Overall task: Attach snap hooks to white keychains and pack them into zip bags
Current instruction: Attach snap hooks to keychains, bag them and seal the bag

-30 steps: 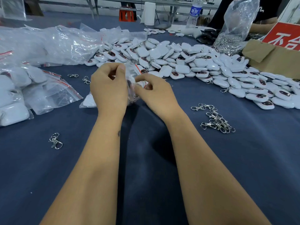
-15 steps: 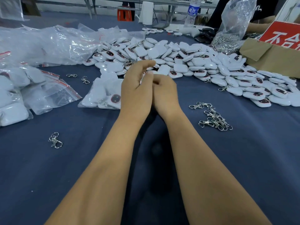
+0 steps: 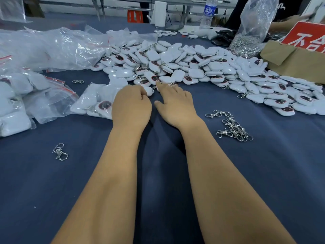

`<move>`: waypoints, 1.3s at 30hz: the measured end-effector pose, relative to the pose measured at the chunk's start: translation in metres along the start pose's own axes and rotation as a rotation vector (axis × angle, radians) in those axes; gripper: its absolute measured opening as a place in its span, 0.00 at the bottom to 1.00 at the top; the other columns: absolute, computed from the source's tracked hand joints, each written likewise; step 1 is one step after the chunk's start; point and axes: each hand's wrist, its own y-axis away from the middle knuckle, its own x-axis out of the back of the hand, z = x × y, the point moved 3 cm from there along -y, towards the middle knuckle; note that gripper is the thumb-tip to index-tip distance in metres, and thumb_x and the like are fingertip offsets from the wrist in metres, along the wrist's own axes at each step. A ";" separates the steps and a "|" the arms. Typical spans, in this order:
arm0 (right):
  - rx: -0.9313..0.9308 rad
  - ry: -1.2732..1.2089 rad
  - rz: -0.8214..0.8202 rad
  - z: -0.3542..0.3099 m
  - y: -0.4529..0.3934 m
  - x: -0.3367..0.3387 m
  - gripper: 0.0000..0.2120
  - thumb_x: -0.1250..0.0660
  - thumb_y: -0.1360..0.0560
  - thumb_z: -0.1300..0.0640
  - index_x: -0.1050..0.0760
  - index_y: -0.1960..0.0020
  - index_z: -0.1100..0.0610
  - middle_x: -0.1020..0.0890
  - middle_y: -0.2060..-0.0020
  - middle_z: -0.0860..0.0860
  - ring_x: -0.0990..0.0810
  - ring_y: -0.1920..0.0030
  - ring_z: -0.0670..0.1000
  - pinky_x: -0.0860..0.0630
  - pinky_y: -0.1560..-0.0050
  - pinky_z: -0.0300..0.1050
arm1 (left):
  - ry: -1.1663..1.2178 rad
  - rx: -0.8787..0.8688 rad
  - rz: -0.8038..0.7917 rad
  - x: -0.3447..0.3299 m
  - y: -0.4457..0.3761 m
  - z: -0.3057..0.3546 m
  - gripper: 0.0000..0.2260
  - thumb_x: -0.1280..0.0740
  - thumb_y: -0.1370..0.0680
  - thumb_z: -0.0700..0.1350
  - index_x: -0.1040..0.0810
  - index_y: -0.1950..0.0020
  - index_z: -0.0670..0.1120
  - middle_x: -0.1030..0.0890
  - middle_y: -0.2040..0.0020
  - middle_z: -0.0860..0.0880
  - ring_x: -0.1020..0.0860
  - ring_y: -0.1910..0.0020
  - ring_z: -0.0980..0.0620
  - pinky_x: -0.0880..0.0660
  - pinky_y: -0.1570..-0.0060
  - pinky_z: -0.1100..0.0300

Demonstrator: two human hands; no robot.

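Left hand [image 3: 131,106], fingers curled, touching a white keychain [image 3: 148,90] at the near edge of the keychain pile [image 3: 190,67]; whether it grips is unclear. Right hand [image 3: 173,104], fingers spread, reaching the same edge. A filled zip bag [image 3: 95,101] lies just left; loose snap hooks [image 3: 232,126] lie right.

A red sign with large white Chinese characters [image 3: 306,38] stands at the far right on the brown cardboard box [image 3: 297,62]; "不" reads clearly, the next character is cut off. The clear plastic water bottle's blue label [image 3: 207,10] carries white characters too blurred to read.
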 end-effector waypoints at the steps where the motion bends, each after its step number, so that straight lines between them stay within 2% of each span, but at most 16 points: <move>1: -0.031 0.017 0.029 0.001 -0.001 0.001 0.28 0.42 0.19 0.48 0.45 0.21 0.50 0.37 0.25 0.48 0.41 0.26 0.55 0.46 0.29 0.53 | -0.026 0.010 0.009 0.001 0.000 0.000 0.14 0.42 0.23 0.38 0.18 0.45 0.43 0.20 0.44 0.43 0.25 0.44 0.44 0.33 0.52 0.56; 4: -0.118 0.008 0.140 0.003 -0.001 0.005 0.21 0.38 0.22 0.46 0.30 0.32 0.52 0.32 0.35 0.51 0.36 0.35 0.55 0.42 0.35 0.51 | -0.098 0.039 0.016 0.002 -0.001 0.000 0.15 0.42 0.23 0.40 0.19 0.43 0.42 0.22 0.43 0.41 0.27 0.42 0.41 0.33 0.53 0.54; 7: -0.191 -0.077 0.176 0.007 0.002 0.006 0.17 0.35 0.25 0.48 0.27 0.37 0.51 0.31 0.38 0.51 0.36 0.36 0.56 0.41 0.36 0.49 | -0.106 0.021 0.027 0.002 0.002 0.005 0.15 0.42 0.22 0.40 0.21 0.39 0.44 0.25 0.39 0.42 0.32 0.37 0.41 0.35 0.49 0.55; 9: -0.230 -0.091 0.191 0.009 0.002 0.008 0.17 0.36 0.26 0.50 0.27 0.38 0.51 0.28 0.39 0.51 0.34 0.38 0.57 0.41 0.40 0.49 | -0.075 -0.102 0.113 0.005 0.006 0.014 0.16 0.41 0.23 0.38 0.22 0.37 0.45 0.26 0.37 0.44 0.34 0.35 0.42 0.36 0.44 0.57; 12: -0.298 -0.068 0.249 0.013 0.002 0.013 0.14 0.38 0.25 0.53 0.25 0.41 0.52 0.23 0.43 0.50 0.33 0.41 0.56 0.44 0.47 0.49 | 0.081 -0.314 0.202 0.008 0.014 0.031 0.19 0.43 0.27 0.34 0.21 0.41 0.43 0.24 0.41 0.44 0.28 0.40 0.44 0.35 0.48 0.62; 15: -0.330 -0.038 0.305 0.017 0.004 0.018 0.11 0.40 0.23 0.54 0.23 0.45 0.53 0.20 0.48 0.50 0.30 0.43 0.56 0.43 0.49 0.49 | 0.334 -0.292 -0.009 -0.006 0.020 0.039 0.22 0.47 0.28 0.33 0.22 0.40 0.44 0.26 0.43 0.49 0.22 0.48 0.49 0.25 0.47 0.54; 17: -0.341 -0.069 0.358 0.018 0.005 0.021 0.10 0.42 0.21 0.53 0.23 0.54 0.54 0.20 0.53 0.51 0.28 0.46 0.57 0.39 0.48 0.50 | 0.400 -0.171 -0.092 -0.015 0.019 0.034 0.26 0.48 0.28 0.29 0.24 0.36 0.45 0.28 0.41 0.52 0.23 0.44 0.52 0.24 0.43 0.54; 19: -0.358 -0.314 0.425 0.018 0.006 0.025 0.15 0.41 0.22 0.53 0.32 0.67 0.53 0.24 0.64 0.47 0.28 0.55 0.53 0.36 0.53 0.49 | 0.434 -0.053 -0.098 -0.020 0.014 0.025 0.28 0.47 0.27 0.27 0.27 0.31 0.46 0.27 0.36 0.52 0.26 0.38 0.54 0.29 0.37 0.61; 21: -0.373 -0.713 0.465 0.016 0.008 0.027 0.18 0.38 0.23 0.54 0.36 0.70 0.52 0.29 0.75 0.43 0.32 0.68 0.45 0.36 0.61 0.44 | 0.507 -0.005 -0.129 -0.021 0.009 0.020 0.27 0.44 0.25 0.29 0.28 0.30 0.48 0.26 0.33 0.53 0.28 0.37 0.59 0.33 0.35 0.66; 23: -0.353 -0.996 0.448 0.010 0.009 0.028 0.15 0.34 0.22 0.53 0.26 0.67 0.54 0.26 0.75 0.42 0.31 0.71 0.41 0.32 0.63 0.39 | 0.580 -0.020 -0.182 -0.022 0.007 0.020 0.24 0.39 0.24 0.33 0.26 0.31 0.51 0.24 0.38 0.59 0.28 0.39 0.63 0.32 0.35 0.65; 25: -0.311 -1.167 0.426 0.002 0.009 0.027 0.13 0.33 0.22 0.53 0.21 0.62 0.59 0.21 0.69 0.48 0.25 0.66 0.44 0.27 0.60 0.40 | 0.649 -0.016 -0.209 -0.023 0.009 0.020 0.19 0.36 0.23 0.36 0.23 0.36 0.53 0.21 0.45 0.62 0.23 0.44 0.62 0.27 0.39 0.61; 28: -0.288 -1.344 0.404 -0.006 0.009 0.025 0.14 0.36 0.20 0.58 0.21 0.62 0.60 0.20 0.72 0.47 0.24 0.71 0.42 0.28 0.68 0.32 | 0.781 0.089 -0.160 -0.020 0.006 0.016 0.08 0.36 0.20 0.41 0.19 0.46 0.49 0.16 0.52 0.52 0.18 0.53 0.50 0.22 0.50 0.51; 31: -0.324 -1.367 0.387 -0.010 0.012 0.023 0.09 0.36 0.23 0.64 0.25 0.62 0.57 0.23 0.72 0.46 0.27 0.76 0.40 0.32 0.74 0.30 | 0.889 0.175 -0.131 -0.019 0.005 0.013 0.10 0.39 0.19 0.41 0.19 0.53 0.47 0.16 0.61 0.51 0.18 0.62 0.55 0.22 0.59 0.54; 34: -0.368 -1.374 0.333 -0.010 0.012 0.021 0.05 0.36 0.24 0.66 0.25 0.54 0.57 0.23 0.65 0.47 0.26 0.76 0.37 0.32 0.76 0.30 | 0.948 0.217 -0.155 -0.020 0.005 0.014 0.11 0.39 0.20 0.38 0.18 0.52 0.47 0.16 0.62 0.51 0.19 0.63 0.53 0.21 0.58 0.51; 37: -0.369 -1.453 0.273 -0.010 0.012 0.023 0.10 0.38 0.23 0.68 0.22 0.44 0.63 0.20 0.63 0.51 0.24 0.75 0.36 0.32 0.77 0.29 | 1.005 0.268 -0.185 -0.019 0.004 0.013 0.12 0.37 0.22 0.35 0.19 0.48 0.50 0.16 0.62 0.52 0.18 0.63 0.54 0.19 0.57 0.53; 39: -0.352 -1.459 0.248 -0.009 0.012 0.023 0.12 0.37 0.24 0.69 0.22 0.42 0.64 0.19 0.61 0.53 0.22 0.73 0.39 0.30 0.75 0.31 | 0.990 0.279 -0.202 -0.018 0.003 0.012 0.14 0.35 0.24 0.34 0.18 0.44 0.49 0.15 0.60 0.50 0.19 0.62 0.52 0.19 0.57 0.53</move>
